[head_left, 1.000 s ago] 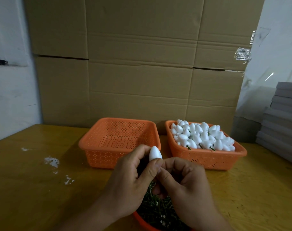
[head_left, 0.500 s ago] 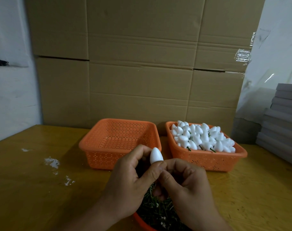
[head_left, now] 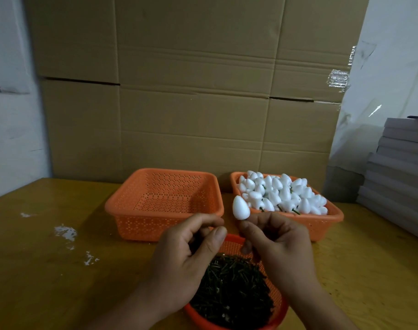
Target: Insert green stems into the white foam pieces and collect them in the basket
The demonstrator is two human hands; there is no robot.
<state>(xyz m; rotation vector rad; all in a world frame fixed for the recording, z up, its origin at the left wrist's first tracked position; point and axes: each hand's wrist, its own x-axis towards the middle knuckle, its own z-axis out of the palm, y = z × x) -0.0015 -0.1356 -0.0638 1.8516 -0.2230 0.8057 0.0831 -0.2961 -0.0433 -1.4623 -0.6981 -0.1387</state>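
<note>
My right hand [head_left: 282, 241] pinches a white egg-shaped foam piece [head_left: 240, 208] at its narrow lower end and holds it upright; any stem under it is hidden by my fingers. My left hand [head_left: 186, 253] hovers just left of it, fingers loosely curled, holding nothing. Both hands are above a round orange basket [head_left: 231, 244] filled with dark green stems [head_left: 231, 289]. Behind them, an empty orange basket [head_left: 165, 211] stands on the left. To the right is an orange basket [head_left: 322, 221] heaped with white foam pieces [head_left: 281, 194], some showing green stems.
The baskets sit on a yellow wooden table [head_left: 48, 270] with white foam crumbs [head_left: 65, 232] on its left side. Large cardboard boxes [head_left: 193, 103] form a wall behind. A stack of grey boards [head_left: 398, 175] stands at the right edge.
My left hand has let go of the foam piece and drawn slightly left. My right hand now holds the piece alone and has lifted it up and to the right.
</note>
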